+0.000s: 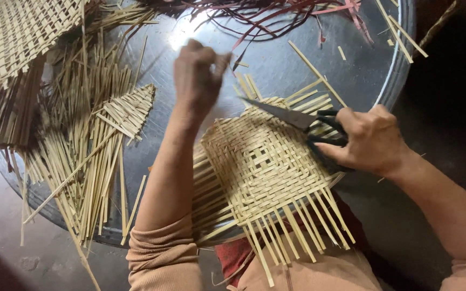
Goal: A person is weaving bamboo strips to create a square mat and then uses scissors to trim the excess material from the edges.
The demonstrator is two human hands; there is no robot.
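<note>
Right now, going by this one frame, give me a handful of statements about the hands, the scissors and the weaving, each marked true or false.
1. The right hand holds black-handled scissors. True.
2. The scissors' blades point toward the person's lap. False: they point up and left, over the woven mat.
3. The left hand is raised above the mat's far edge, fingers pinched together. True.
4. The woven mat lies on a wooden bench. False: it rests on a round metal tray, overhanging the near rim.
5. Loose pale strips are heaped left of the left forearm. True.
6. The dark reddish strips lie on the person's lap. False: they are at the tray's far side.
</note>
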